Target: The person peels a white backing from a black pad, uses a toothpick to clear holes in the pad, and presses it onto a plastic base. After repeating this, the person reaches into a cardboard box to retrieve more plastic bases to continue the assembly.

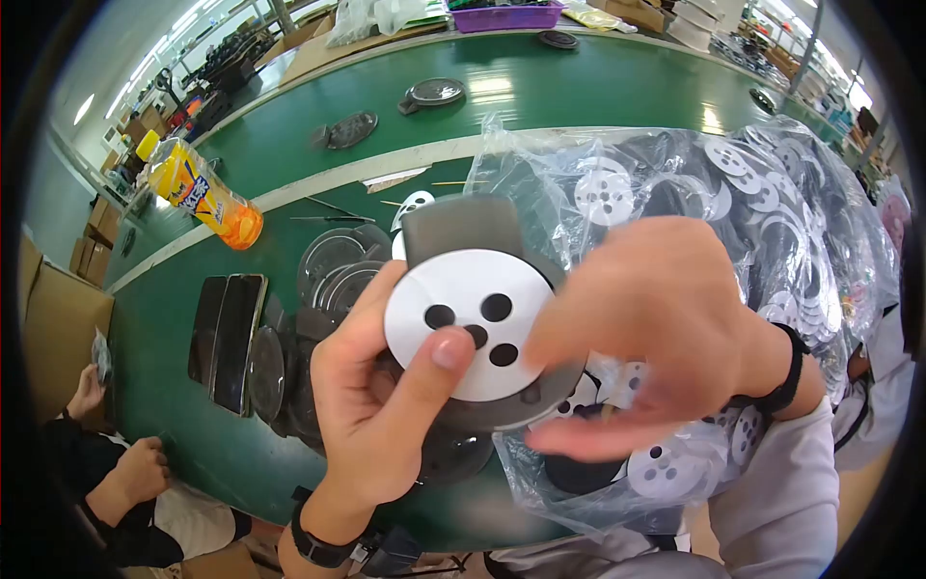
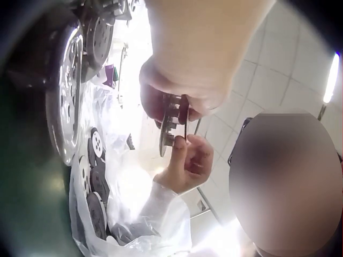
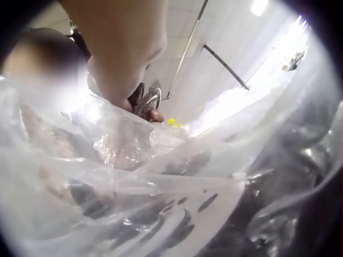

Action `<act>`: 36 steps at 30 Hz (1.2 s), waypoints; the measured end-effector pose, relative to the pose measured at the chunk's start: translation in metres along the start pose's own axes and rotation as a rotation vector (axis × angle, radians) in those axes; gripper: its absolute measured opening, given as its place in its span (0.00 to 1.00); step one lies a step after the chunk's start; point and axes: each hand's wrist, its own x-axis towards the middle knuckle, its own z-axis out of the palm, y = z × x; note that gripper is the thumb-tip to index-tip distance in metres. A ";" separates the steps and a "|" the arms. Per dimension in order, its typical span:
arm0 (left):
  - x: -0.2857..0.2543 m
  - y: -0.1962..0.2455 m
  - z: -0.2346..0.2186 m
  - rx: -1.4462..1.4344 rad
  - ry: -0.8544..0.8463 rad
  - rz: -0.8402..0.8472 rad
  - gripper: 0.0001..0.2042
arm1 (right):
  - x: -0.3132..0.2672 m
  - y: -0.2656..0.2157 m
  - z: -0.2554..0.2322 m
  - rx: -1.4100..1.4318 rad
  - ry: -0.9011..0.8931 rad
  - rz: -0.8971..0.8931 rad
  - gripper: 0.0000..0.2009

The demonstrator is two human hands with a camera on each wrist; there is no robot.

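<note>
In the head view, my left hand grips a dark round part with a flat tab, the thumb pressing a white disc with several black holes against its face. My right hand, blurred, is at the disc's right edge; whether it touches cannot be told. The left wrist view shows the part edge-on between my left hand and my right hand. In the right wrist view, plastic film covers much of the scene below the dark part.
A clear bag of white discs lies at the right. Left of my hands are stacked dark parts, two phones and an orange drink bottle. Another person's hands are at the far left.
</note>
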 end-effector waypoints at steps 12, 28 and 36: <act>0.000 -0.005 -0.008 0.073 0.145 0.206 0.14 | 0.002 0.002 -0.006 -0.082 0.004 0.238 0.07; -0.005 -0.002 0.000 0.120 0.172 0.086 0.20 | 0.000 0.008 -0.001 -0.053 0.033 0.193 0.08; -0.003 -0.010 -0.004 0.100 0.093 0.193 0.17 | 0.008 0.015 -0.009 -0.082 -0.136 0.118 0.07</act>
